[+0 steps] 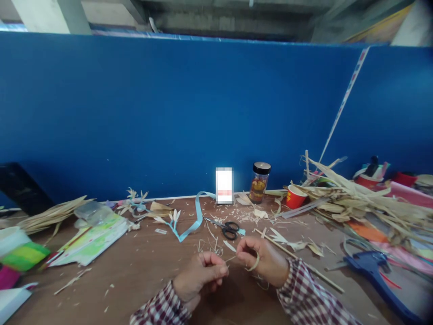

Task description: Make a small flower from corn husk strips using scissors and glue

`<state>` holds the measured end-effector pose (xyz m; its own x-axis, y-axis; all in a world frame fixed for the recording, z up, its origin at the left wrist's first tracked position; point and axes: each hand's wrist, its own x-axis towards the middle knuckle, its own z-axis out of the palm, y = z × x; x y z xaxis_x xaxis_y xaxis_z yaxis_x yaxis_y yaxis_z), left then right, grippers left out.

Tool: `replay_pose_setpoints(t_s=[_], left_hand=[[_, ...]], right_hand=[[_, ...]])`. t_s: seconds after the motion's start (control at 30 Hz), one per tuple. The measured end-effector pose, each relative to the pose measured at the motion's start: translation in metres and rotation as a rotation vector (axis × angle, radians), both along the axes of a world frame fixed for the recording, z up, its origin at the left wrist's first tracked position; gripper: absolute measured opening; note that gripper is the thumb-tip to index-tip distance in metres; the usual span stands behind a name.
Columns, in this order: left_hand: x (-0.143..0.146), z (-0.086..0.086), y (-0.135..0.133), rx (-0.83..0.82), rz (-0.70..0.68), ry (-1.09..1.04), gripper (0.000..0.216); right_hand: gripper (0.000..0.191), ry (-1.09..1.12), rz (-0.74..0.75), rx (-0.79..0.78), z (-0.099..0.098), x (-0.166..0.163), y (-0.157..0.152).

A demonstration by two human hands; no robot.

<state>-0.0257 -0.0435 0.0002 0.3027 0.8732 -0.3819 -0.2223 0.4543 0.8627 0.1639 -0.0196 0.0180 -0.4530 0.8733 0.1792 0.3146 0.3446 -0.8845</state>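
Note:
Both of my hands are low in the middle of the view, over a brown table (142, 266). My left hand (198, 275) is closed in a pinch on the end of a thin pale straw strip (231, 258). My right hand (262, 259) pinches the other end, and a loop of the same straw curls round its fingers. Black-handled scissors (227, 228) lie just beyond the hands. A light blue ribbon (196, 221) trails across the table to the left of the scissors.
Straw scraps litter the table. A heap of dried leaves (358, 198) and a red paper cup (295, 197) are at the right, a dark-lidded jar (260, 182) at the back, a blue glue gun (372, 264) front right, coloured papers (91, 239) at the left. A blue partition (189, 113) stands behind.

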Motion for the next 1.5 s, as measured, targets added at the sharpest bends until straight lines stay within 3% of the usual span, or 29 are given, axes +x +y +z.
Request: replay_pose_setpoints(t_s=[0.27,0.77,0.9,1.03,1.33,1.5], left_hand=[[0.001,0.008,-0.003,0.0,0.08,-0.354,0.015],[0.013,-0.003,-0.005,0.123,0.194,-0.267,0.012],[0.013,0.001,-0.006,0.073,0.159,-0.307,0.015],[0.011,0.003,-0.006,-0.008,0.141,-0.325,0.014],[0.009,0.0,-0.007,-0.118,-0.109,-0.196,0.026],[0.008,0.001,-0.006,0.009,-0.02,-0.07,0.023]], right_hand=[[0.024,0.192,-0.016,-0.181,-0.021,-0.014,0.0],[0.026,0.256,-0.127,-0.299,-0.023,-0.026,-0.008],[0.023,0.249,-0.156,-0.238,-0.021,-0.024,-0.007],[0.021,0.205,-0.206,-0.079,-0.01,-0.018,-0.007],[0.013,0.026,-0.19,0.249,0.003,-0.009,-0.008],[0.012,0.006,-0.226,0.26,0.003,-0.01,-0.008]])
